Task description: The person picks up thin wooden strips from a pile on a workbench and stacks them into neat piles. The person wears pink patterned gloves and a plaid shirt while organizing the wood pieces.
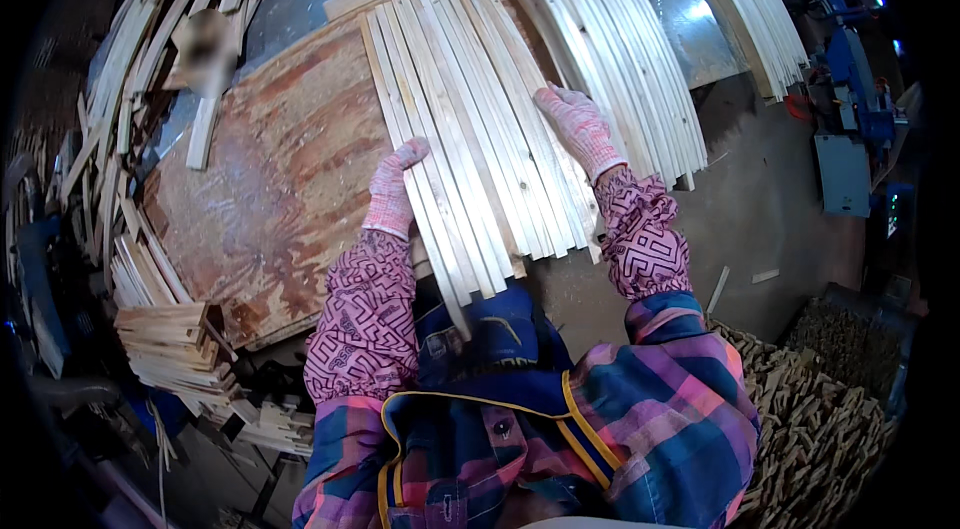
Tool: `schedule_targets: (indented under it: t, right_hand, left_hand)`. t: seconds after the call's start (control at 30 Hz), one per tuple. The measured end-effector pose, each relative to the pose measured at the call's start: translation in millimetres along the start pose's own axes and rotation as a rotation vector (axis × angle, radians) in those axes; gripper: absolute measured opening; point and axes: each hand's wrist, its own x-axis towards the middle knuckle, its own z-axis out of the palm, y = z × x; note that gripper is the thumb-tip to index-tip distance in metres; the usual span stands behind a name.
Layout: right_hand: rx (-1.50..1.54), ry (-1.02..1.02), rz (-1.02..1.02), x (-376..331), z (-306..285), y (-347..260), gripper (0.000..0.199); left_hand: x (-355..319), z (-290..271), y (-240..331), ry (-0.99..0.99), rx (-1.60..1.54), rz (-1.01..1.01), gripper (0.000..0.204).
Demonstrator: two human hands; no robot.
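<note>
A row of pale wooden strips (470,119) lies side by side on the plywood board (270,149), their near ends uneven and jutting past the board's front edge. My left hand (392,184), in a knitted work glove, is closed round the row's left edge, thumb on top. At the right edge my right hand (580,127), gloved the same way, presses against the strips, its fingers partly hidden. Between them the two hands hold the row from both sides. Just right of my right hand stands a taller stack of wooden strips (610,49).
Loose offcuts (150,59) lie heaped at the far left, with stacked short boards (170,339) nearer. Another strip bundle (755,19) sits at the far right, before blue machinery (855,79). A large pile of small wood pieces (810,419) fills the lower right.
</note>
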Motion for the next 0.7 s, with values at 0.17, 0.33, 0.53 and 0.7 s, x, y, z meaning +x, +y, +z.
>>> schedule_targets:
  t: [0.17,0.33,0.53,0.7]
  right_hand:
    - [-0.306,-0.109,-0.056,1,-46,6,0.056]
    - [-0.432,0.671,-0.120,100,-174,135,0.076]
    - [-0.020,0.280,0.189,113,-162,168,0.072]
    - [-0.154,0.104,0.261,116,-167,152,0.081]
  left_hand:
    - [40,27,-25,0.055,0.553,0.082,0.076]
    - [64,16,7,0.040,1.488,-0.027,0.101]
    - [42,39,-19,0.052,1.413,0.106,0.076]
    - [48,34,-3,0.083,1.575,-0.056,0.093]
